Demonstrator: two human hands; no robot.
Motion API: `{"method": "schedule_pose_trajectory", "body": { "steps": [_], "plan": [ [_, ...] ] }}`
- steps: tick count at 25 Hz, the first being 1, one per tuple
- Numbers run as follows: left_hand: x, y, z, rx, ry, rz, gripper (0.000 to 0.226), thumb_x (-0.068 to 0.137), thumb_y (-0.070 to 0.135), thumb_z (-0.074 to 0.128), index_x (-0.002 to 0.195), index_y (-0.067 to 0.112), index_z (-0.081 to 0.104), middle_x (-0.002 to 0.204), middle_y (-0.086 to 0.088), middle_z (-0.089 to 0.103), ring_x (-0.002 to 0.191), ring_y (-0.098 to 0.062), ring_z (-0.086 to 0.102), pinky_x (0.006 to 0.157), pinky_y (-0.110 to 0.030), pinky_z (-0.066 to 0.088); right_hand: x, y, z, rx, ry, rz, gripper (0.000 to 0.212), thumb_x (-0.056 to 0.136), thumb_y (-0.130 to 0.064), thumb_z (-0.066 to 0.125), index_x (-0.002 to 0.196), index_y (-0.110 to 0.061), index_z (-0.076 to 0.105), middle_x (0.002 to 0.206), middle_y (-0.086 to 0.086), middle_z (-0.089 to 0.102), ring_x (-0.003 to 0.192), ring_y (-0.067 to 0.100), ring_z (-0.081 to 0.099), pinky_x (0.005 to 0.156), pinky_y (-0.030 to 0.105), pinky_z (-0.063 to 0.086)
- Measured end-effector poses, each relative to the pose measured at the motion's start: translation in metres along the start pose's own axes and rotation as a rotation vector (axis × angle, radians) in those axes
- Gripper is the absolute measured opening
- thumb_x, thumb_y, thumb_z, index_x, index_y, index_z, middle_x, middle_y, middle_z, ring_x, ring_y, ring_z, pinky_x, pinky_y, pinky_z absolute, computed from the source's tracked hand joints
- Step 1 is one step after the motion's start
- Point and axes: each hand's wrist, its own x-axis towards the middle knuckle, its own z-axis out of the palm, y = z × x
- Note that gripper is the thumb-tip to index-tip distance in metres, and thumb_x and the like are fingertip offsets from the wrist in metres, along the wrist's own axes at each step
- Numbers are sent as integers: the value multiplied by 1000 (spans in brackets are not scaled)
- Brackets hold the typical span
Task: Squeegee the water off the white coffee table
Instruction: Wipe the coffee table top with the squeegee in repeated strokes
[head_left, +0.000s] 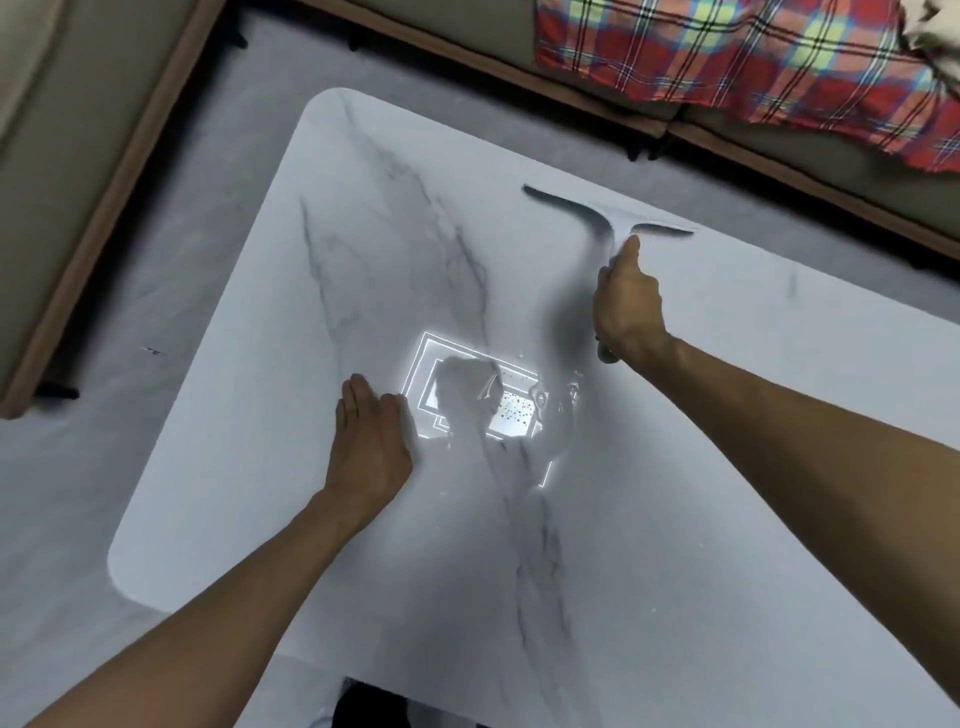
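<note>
The white marble-veined coffee table (270, 364) fills most of the head view. My right hand (628, 306) is shut on the handle of a squeegee (618, 221), thumb stretched along the handle. Its blade lies across the far side of the table near the back edge, blurred by motion. My left hand (371, 441) rests flat on the tabletop, fingers together, holding nothing. A puddle of water (550, 431) with small droplets glistens in the bright ceiling-light reflection between my two hands.
A beige sofa with a wooden base (119, 171) wraps around the table's left and far sides. A red plaid blanket (753, 67) lies on the sofa at the top right. Grey floor (67, 493) runs between the sofa and the table.
</note>
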Motion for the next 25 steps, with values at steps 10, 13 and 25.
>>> {"method": "schedule_pose_trajectory", "body": {
  "steps": [10,13,25],
  "plan": [
    [-5,12,-1,-66,-111,-145,47,70,1,37,115,-9,45,131,-48,27,130,-57,21,109,-54,28,-117,158,-43,-563,-330,-497,70,99,-21,37,146,-52,-4,90,0,53,69,27,57,65,38,49],
    [-1,15,-2,-14,-125,-137,60,76,15,23,128,-11,37,136,-53,18,135,-60,12,116,-53,13,-129,198,-90,-634,-333,-453,70,100,-27,34,141,-59,-12,88,-4,53,66,21,56,61,30,45],
    [-4,17,-12,5,-227,-136,58,82,22,33,132,-7,34,145,-45,10,139,-55,5,117,-51,17,0,20,-4,101,-53,-11,38,88,-30,28,124,-19,33,93,9,49,74,27,44,52,26,35]
  ]
}}
